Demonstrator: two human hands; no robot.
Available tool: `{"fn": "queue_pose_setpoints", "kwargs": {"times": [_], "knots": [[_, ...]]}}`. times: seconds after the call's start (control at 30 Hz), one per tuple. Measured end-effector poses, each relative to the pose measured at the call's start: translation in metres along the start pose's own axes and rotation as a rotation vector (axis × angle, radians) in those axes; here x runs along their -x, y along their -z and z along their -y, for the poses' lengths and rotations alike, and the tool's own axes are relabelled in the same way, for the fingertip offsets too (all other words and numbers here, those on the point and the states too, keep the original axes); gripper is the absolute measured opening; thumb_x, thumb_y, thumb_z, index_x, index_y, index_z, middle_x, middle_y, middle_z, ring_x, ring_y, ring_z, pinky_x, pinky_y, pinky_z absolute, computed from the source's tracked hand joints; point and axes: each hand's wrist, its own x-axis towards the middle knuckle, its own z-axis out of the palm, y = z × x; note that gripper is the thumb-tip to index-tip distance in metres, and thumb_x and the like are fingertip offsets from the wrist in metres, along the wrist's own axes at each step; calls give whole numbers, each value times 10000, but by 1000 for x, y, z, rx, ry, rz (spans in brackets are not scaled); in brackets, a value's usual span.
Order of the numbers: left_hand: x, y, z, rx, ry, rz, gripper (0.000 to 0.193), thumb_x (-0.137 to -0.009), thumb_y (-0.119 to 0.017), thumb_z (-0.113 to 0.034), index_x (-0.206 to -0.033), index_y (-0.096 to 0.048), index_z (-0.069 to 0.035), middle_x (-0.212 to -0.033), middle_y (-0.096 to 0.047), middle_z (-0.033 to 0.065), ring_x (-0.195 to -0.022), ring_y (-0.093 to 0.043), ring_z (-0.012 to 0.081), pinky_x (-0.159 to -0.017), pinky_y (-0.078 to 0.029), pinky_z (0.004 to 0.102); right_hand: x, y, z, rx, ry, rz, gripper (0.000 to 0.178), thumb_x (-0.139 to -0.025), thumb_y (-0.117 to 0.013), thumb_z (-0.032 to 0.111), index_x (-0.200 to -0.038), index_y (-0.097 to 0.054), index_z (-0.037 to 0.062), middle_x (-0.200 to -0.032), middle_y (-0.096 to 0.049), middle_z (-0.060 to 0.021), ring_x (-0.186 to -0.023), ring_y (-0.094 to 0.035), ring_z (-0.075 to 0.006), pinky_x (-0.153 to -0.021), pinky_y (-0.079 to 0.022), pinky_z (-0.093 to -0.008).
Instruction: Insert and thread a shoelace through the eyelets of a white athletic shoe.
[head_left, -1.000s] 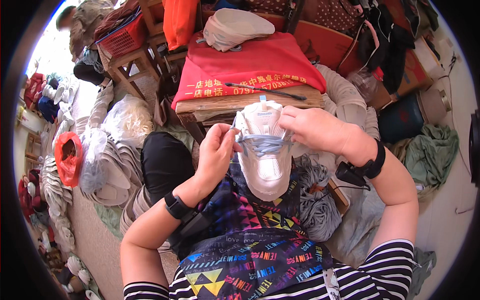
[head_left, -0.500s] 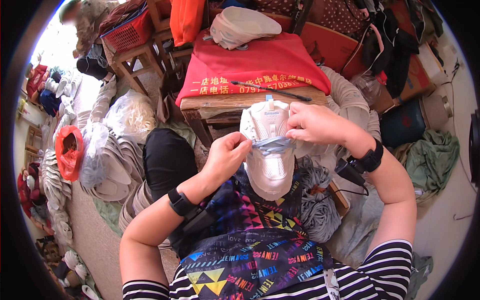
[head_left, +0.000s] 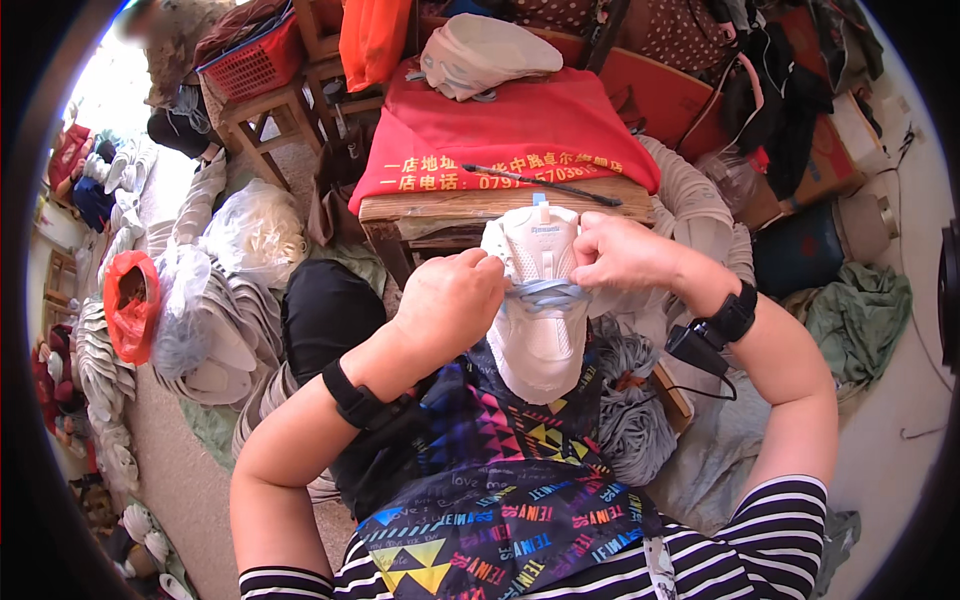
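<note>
A white shoe upper (head_left: pixel 538 350) rests over my lap against the table edge, its toe toward me and its tongue pointing away. A pale blue-grey shoelace (head_left: pixel 548 292) crosses it in several passes. My left hand (head_left: pixel 452 300) is closed at the upper's left edge, pinching the lace, with the back of the hand turned up and the fingertips hidden. On the opposite edge, my right hand (head_left: pixel 618 250) has thumb and forefinger pressed together at the lace's right side. A thin dark rod-shaped tool (head_left: pixel 540 184) lies on the table beyond the tongue.
Ahead stands a wooden table (head_left: pixel 400 208) under a red cloth (head_left: pixel 440 130), bearing another pale shoe upper (head_left: pixel 485 55). Stacked uppers (head_left: pixel 225 355) and a red bag (head_left: pixel 131 307) lie left. Bundled grey laces (head_left: pixel 635 420) hang close at my right. A person (head_left: pixel 175 60) is far left.
My left hand has rolled over so its back faces up, and has risen slightly beside the upper. The right hand has tightened its fingers and barely shifted.
</note>
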Motion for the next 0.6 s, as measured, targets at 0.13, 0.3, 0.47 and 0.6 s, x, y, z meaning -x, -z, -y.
{"fn": "queue_pose_setpoints", "kwargs": {"times": [0.13,0.3,0.47,0.6], "knots": [[-4,0,0,45,18,18,152,-858,-655,-138,-770,-594,-30,-772,-585,134,-705,-618,349,-638,-509,438,2,-11,-6,-112,32,-115,251,-758,-756,246,-697,-637,33,-857,-499,-92,-813,-537,-223,-720,-444,-337],[-16,23,3,133,-13,62,206,-763,-744,-87,-902,-597,-48,-1059,-519,137,-906,-591,312,-753,-514,389,3,-28,-5,-487,-40,-286,279,-852,-743,278,-740,-673,31,-889,-515,-42,-800,-540,-145,-723,-435,-293],[-32,31,18,120,-282,43,289,-724,-771,-60,-934,-573,-46,-1018,-504,134,-928,-585,336,-795,-498,409,-3,-36,11,-689,-88,-459,341,-893,-714,312,-749,-687,5,-853,-551,-73,-765,-565,-138,-683,-459,-309],[-39,35,25,137,-221,379,315,-729,-770,-73,-962,-559,-44,-998,-519,127,-918,-587,360,-790,-484,435,7,-33,22,-385,27,-449,292,-902,-690,289,-821,-677,9,-900,-554,-100,-806,-575,-187,-739,-474,-324]]}}
